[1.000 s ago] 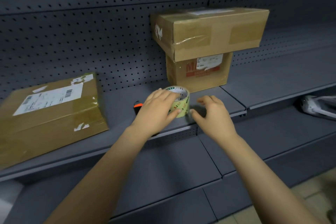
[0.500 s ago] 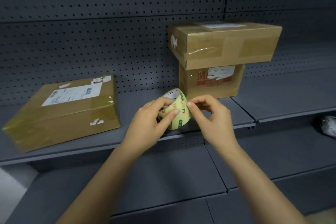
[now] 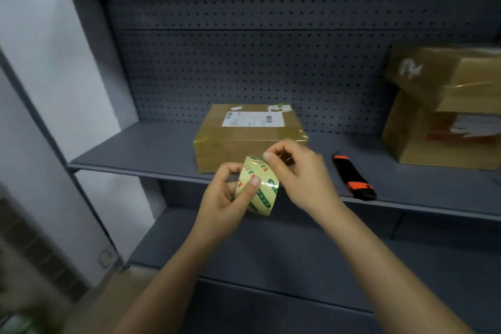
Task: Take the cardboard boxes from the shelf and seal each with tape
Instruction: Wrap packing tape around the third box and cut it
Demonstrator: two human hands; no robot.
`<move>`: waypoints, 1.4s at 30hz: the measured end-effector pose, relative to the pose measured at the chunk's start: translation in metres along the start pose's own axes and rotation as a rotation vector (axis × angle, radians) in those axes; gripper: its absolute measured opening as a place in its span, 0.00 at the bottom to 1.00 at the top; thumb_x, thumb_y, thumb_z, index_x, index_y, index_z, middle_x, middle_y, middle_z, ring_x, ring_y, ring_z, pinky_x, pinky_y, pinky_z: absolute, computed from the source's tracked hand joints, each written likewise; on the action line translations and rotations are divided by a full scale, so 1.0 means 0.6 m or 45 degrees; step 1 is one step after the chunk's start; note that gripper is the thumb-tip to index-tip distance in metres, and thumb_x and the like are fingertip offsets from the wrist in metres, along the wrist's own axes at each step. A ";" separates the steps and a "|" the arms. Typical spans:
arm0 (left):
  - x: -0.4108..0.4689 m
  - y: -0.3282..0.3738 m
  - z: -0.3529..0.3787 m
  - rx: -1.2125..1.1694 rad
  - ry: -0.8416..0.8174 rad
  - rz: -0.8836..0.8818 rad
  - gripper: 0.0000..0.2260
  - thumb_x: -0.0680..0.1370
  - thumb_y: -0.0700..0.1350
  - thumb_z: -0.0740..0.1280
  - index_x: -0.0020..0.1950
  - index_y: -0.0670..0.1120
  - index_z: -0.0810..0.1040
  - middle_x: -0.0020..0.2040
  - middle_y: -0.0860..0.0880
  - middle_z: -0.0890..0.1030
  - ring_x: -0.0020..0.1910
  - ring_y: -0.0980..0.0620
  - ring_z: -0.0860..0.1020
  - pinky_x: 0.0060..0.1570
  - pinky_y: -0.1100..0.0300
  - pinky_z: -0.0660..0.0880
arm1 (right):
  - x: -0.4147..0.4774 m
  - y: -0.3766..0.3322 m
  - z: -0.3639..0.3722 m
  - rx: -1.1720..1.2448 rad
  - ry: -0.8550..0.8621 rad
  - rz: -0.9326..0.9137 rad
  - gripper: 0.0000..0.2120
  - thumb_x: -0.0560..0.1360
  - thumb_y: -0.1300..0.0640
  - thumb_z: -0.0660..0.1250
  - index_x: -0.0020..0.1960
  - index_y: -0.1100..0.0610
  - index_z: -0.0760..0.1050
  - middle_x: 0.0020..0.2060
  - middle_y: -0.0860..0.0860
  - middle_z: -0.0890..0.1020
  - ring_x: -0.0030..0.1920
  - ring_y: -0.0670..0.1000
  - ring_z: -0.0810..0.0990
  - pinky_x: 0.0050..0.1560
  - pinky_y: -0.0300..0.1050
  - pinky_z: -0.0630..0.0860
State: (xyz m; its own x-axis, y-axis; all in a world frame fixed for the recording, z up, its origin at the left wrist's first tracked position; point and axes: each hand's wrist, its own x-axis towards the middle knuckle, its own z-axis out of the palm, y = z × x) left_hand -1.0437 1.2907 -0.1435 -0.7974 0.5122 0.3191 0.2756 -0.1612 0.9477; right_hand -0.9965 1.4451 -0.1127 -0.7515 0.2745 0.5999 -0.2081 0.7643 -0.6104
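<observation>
Head view: the tape [image 3: 257, 184] is held on edge before the shelf [image 3: 149, 149], just in front of the flat box [image 3: 244, 138], with its printed band turned to the camera and its hole axis running roughly left to right. It is held in the closed grip of the left hand [image 3: 227, 198], thumb across the band, and its top rim is pinched by the right hand [image 3: 301, 173]. The box is laid flat, label up, long side along the shelf edge.

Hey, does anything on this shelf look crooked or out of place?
Yes. At right, the top box sits skewed on the lower box, overhanging it. The cutter lies near the shelf edge.
</observation>
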 end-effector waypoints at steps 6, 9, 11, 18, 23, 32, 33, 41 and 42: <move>0.004 -0.020 -0.126 0.028 0.108 -0.212 0.10 0.79 0.45 0.69 0.56 0.42 0.73 0.39 0.44 0.86 0.38 0.48 0.85 0.37 0.55 0.81 | 0.029 -0.058 0.117 -0.161 -0.084 -0.079 0.06 0.78 0.55 0.67 0.45 0.57 0.78 0.40 0.47 0.80 0.42 0.46 0.76 0.42 0.35 0.70; 0.015 -0.023 -0.167 0.019 0.131 -0.347 0.12 0.78 0.48 0.70 0.56 0.42 0.74 0.40 0.46 0.86 0.38 0.51 0.85 0.37 0.57 0.81 | 0.041 -0.082 0.144 -0.232 -0.142 -0.096 0.06 0.79 0.55 0.67 0.46 0.57 0.78 0.40 0.46 0.79 0.41 0.44 0.73 0.41 0.27 0.66; 0.028 -0.025 -0.183 0.032 0.140 -0.400 0.12 0.78 0.49 0.71 0.55 0.43 0.75 0.40 0.47 0.86 0.37 0.53 0.84 0.34 0.60 0.80 | 0.052 -0.096 0.155 -0.239 -0.120 -0.088 0.06 0.79 0.55 0.67 0.46 0.57 0.78 0.40 0.46 0.80 0.41 0.44 0.74 0.41 0.27 0.67; 0.067 -0.029 -0.202 0.008 0.143 -0.441 0.18 0.77 0.55 0.70 0.53 0.40 0.78 0.39 0.46 0.86 0.39 0.48 0.85 0.33 0.56 0.80 | 0.135 -0.097 0.155 -0.274 -0.264 -0.057 0.04 0.78 0.52 0.67 0.46 0.51 0.78 0.41 0.41 0.80 0.43 0.40 0.77 0.44 0.34 0.72; 0.097 -0.022 -0.189 -0.058 0.113 -0.404 0.23 0.79 0.56 0.67 0.47 0.34 0.80 0.41 0.39 0.85 0.39 0.46 0.84 0.38 0.54 0.80 | 0.209 -0.064 0.156 -0.104 -0.429 0.064 0.05 0.78 0.51 0.67 0.47 0.52 0.79 0.48 0.44 0.82 0.50 0.41 0.79 0.55 0.39 0.75; 0.116 -0.028 -0.167 -0.221 0.117 -0.459 0.13 0.79 0.52 0.68 0.41 0.45 0.83 0.35 0.49 0.84 0.35 0.54 0.83 0.31 0.62 0.77 | 0.244 -0.002 0.182 0.031 -0.564 0.191 0.06 0.78 0.53 0.68 0.44 0.55 0.78 0.53 0.43 0.83 0.56 0.43 0.80 0.63 0.48 0.74; 0.116 -0.029 -0.166 -0.236 0.108 -0.451 0.12 0.79 0.51 0.67 0.42 0.44 0.83 0.35 0.49 0.84 0.35 0.54 0.83 0.31 0.62 0.77 | 0.246 0.003 0.184 0.028 -0.556 0.190 0.05 0.78 0.53 0.68 0.44 0.53 0.78 0.52 0.43 0.83 0.55 0.44 0.80 0.63 0.51 0.75; 0.120 -0.031 -0.170 -0.257 0.127 -0.467 0.12 0.79 0.51 0.67 0.40 0.46 0.82 0.33 0.51 0.83 0.33 0.57 0.82 0.31 0.64 0.75 | 0.247 0.016 0.197 -0.020 -0.490 0.203 0.06 0.77 0.49 0.68 0.48 0.51 0.79 0.49 0.44 0.83 0.53 0.44 0.79 0.61 0.50 0.75; 0.121 -0.031 -0.170 -0.265 0.130 -0.474 0.12 0.79 0.51 0.67 0.39 0.46 0.81 0.33 0.51 0.83 0.33 0.57 0.82 0.30 0.64 0.75 | 0.247 0.016 0.199 -0.028 -0.485 0.204 0.05 0.77 0.49 0.68 0.48 0.50 0.79 0.49 0.44 0.83 0.52 0.44 0.79 0.60 0.49 0.75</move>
State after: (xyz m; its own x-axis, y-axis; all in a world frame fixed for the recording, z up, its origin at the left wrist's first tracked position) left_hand -1.1614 1.2445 -0.1365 -0.8737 0.4833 -0.0552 -0.1465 -0.1532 0.9773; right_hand -1.1843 1.4234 -0.0913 -0.9522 0.1586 0.2609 -0.0591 0.7427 -0.6670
